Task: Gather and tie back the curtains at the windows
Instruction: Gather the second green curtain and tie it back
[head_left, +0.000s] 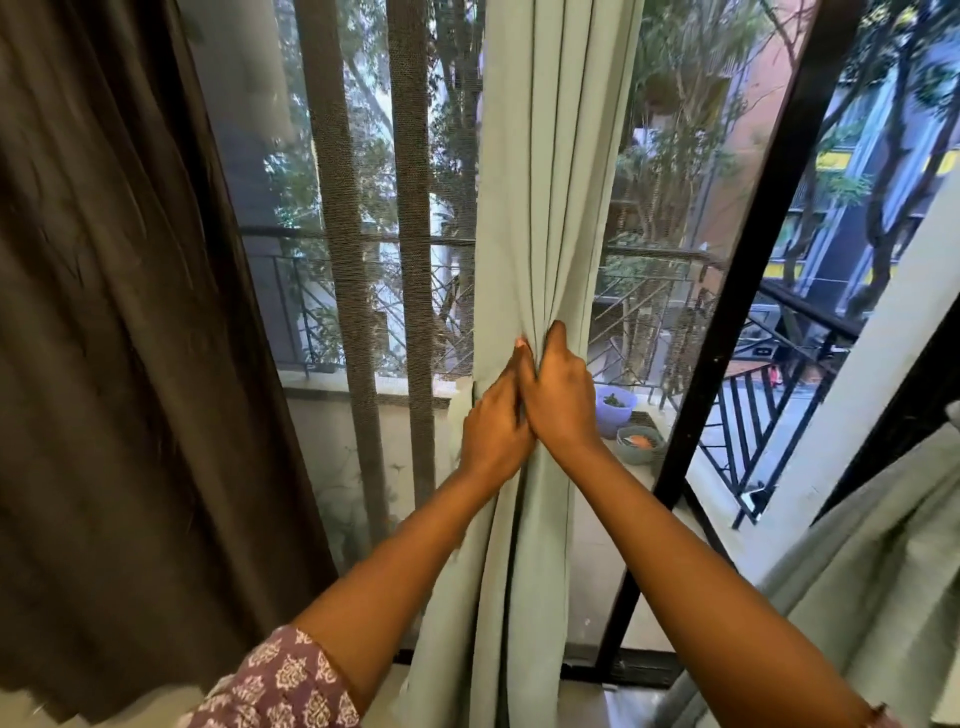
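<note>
Both your grips clamp the sage-green curtain (540, 208) mid-height: left hand (493, 421) and right hand (558, 389) touching, fingers curled round its bunched pleats. Its long axis hangs vertical before the window, between the brown curtain (104, 312) and black frame (737, 291). No writing shows.

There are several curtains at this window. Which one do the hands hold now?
The pale green curtain in the middle: the left hand and the right hand bunch its folds. The dark brown curtain on the left hangs untouched.
</note>
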